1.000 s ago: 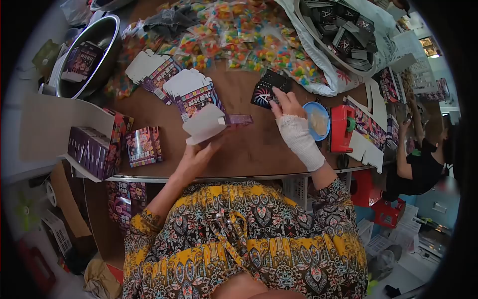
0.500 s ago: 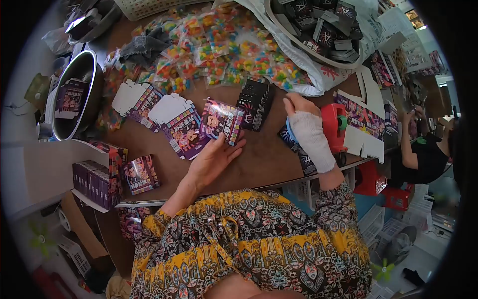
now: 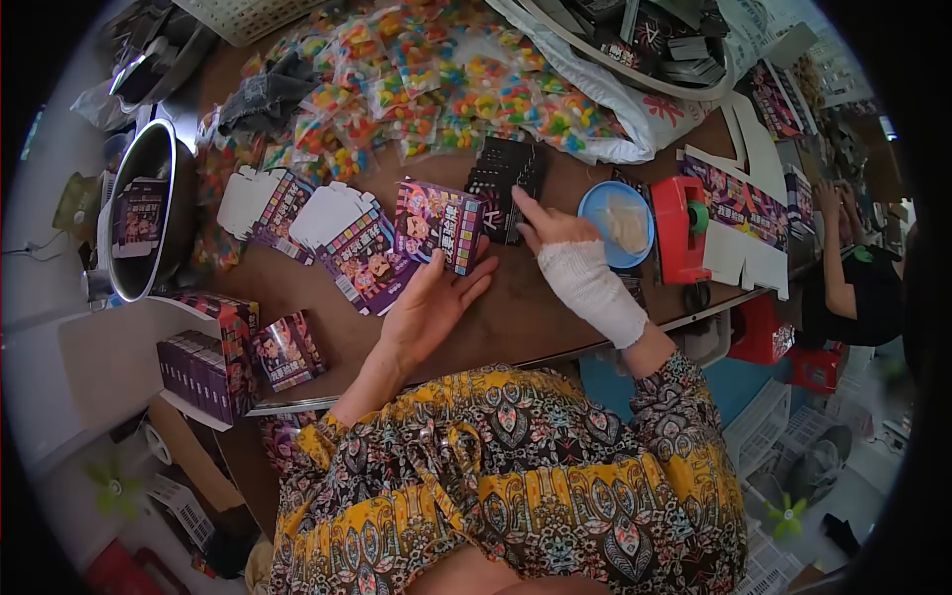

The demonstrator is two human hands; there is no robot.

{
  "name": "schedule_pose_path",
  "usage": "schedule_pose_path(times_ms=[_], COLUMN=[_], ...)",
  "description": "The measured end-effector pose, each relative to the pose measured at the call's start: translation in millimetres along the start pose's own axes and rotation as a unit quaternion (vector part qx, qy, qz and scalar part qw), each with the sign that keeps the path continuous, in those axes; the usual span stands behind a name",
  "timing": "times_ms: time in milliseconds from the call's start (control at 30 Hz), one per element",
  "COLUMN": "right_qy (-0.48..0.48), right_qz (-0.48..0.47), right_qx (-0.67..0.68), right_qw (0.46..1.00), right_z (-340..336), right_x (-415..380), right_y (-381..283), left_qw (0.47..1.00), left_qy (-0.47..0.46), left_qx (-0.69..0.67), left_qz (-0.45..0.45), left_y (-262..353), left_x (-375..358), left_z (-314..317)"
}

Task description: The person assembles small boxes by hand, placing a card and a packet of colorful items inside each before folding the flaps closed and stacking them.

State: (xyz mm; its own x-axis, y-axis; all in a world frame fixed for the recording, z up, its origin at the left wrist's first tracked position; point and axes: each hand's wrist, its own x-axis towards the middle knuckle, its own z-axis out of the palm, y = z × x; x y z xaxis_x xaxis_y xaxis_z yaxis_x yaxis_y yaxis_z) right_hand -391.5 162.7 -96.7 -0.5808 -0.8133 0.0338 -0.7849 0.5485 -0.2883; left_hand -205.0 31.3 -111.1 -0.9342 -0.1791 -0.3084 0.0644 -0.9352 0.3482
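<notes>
My left hand [image 3: 437,305] grips a small printed purple box [image 3: 438,226], thumb on its front face and fingers behind. Flat-lying purple cartons with white flaps [image 3: 363,253] are just left of it. With fingers apart and nothing between them, my right hand [image 3: 563,233], in a white wrist sleeve, reaches toward a stack of black packets [image 3: 508,180]; its index fingertip overlaps their edge in this view. Close behind that hand is a round blue dish [image 3: 593,210] with a beige piece in it. A red tape dispenser [image 3: 676,233] stands to the right of the dish.
Clear bags of colourful candy [image 3: 416,84] cover the back of the table. A large basin [image 3: 684,79] of black packets sits back right. At the left are a metal bowl [image 3: 184,213] and an open carton of purple boxes [image 3: 201,372]. Another person [image 3: 853,288] works far right.
My right hand has moved left from beside the tape dispenser toward the black packets, uncovering the blue dish. The left hand still holds the purple box; the view has shifted slightly.
</notes>
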Motion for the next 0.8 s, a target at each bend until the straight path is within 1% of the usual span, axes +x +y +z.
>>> schedule_pose_path(times_ms=[33,100,167,233,333,467,567,633,733,767,800], right_qy=[-0.002,0.061,0.051,0.106,0.104,0.086,0.098,0.119,0.13,0.129,0.105], right_qz=[-0.001,-0.064,-0.051,-0.041,-0.045,-0.07,-0.063,-0.06,-0.067,-0.067,-0.042], right_qx=[0.004,0.035,0.053,0.058,0.021,0.032,0.044,0.089,0.11,0.11,0.117], right_qw=[1.0,0.995,0.996,0.992,0.993,0.993,0.992,0.987,0.983,0.983,0.987], right_z=[7.4,16.3,15.5,10.0,6.1,14.8,17.0,16.2,21.7,21.7,20.8], right_x=[-6.0,-21.7,-20.1,-6.8,3.2,-12.1,-15.4,-9.9,-1.1,-0.4,0.4], right_y=[-1.3,-3.8,-3.0,-2.3,-3.4,-5.8,-7.2,-8.5,-9.5,-11.9,-15.0], left_qw=[1.0,1.0,1.0,1.0,1.0,0.999,0.999,0.999,0.999,0.999,0.999], left_qy=[0.005,0.006,0.017,0.023,0.025,0.025,0.024,0.022,0.037,0.037,0.038], left_qx=[0.001,-0.017,-0.014,-0.008,0.0,0.01,0.019,0.025,0.014,0.02,0.027], left_qz=[0.0,0.007,0.005,0.002,0.01,0.021,0.02,0.022,0.025,0.026,0.027], left_y=[0.9,1.5,2.8,3.1,1.2,0.2,-1.6,-1.7,-4.2,-4.0,-4.0], left_x=[-1.7,-7.3,-14.0,-16.1,-16.2,-15.9,-15.3,-15.1,-15.4,-14.6,-14.3], left_z=[-0.2,0.5,0.7,1.0,2.2,2.4,1.0,0.2,0.4,1.5,2.1])
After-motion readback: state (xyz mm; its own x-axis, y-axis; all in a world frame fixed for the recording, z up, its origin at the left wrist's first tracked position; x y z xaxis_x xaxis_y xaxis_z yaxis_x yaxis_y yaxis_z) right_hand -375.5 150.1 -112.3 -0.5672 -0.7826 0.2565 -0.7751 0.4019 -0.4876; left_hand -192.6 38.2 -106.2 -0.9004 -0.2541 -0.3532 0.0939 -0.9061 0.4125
